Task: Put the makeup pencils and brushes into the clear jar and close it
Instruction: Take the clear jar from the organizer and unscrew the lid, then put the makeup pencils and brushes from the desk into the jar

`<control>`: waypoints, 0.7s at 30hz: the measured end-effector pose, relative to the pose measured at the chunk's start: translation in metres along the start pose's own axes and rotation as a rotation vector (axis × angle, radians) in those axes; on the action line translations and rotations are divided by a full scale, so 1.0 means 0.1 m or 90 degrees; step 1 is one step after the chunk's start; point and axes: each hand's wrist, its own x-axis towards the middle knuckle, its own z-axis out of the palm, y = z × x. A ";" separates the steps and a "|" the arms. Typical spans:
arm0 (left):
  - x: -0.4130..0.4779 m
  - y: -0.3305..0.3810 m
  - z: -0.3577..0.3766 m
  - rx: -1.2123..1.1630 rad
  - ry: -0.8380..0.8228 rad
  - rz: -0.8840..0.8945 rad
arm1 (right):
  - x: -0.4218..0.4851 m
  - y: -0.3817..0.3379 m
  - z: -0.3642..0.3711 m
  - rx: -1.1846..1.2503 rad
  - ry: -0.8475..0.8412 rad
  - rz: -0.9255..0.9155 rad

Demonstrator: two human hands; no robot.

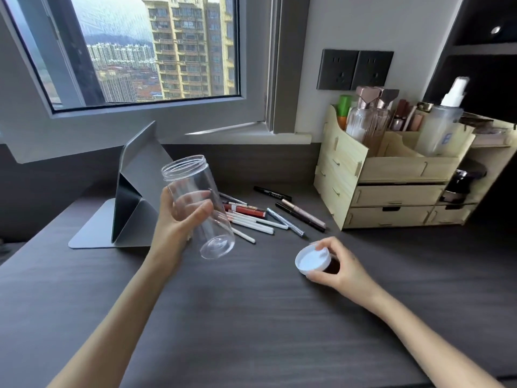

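Observation:
My left hand (pixel 179 222) grips the clear jar (pixel 195 191) around its middle and holds it tilted above the dark desk, mouth open and pointing up and away. The jar is empty. My right hand (pixel 333 264) holds the white lid (pixel 312 259) by its rim, low over the desk to the right. Behind the jar, a loose pile of makeup pencils and brushes (pixel 268 217) lies on the desk: white-handled brushes, a red lip pencil, black and beige pencils. Part of the pile is hidden behind the jar.
A folded grey mirror stand (pixel 131 208) sits at the left of the desk (pixel 251 317). A wooden organiser (pixel 391 175) with drawers, bottles and cosmetics fills the right back corner. A window and wall sockets lie behind.

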 end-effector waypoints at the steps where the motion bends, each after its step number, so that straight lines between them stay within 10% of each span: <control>1: -0.01 -0.04 0.01 -0.010 0.008 -0.006 | 0.00 0.01 0.00 -0.109 -0.010 -0.016; 6: -0.03 -0.21 0.03 -0.026 0.044 -0.003 | 0.08 -0.07 -0.06 -0.252 -0.080 -0.067; 12: -0.02 -0.31 -0.02 0.053 0.078 0.028 | 0.82 -0.44 0.08 -0.300 0.166 -0.064; 21: -0.09 -0.36 -0.04 0.249 0.074 0.182 | 1.59 -0.53 0.51 -0.571 -0.011 0.087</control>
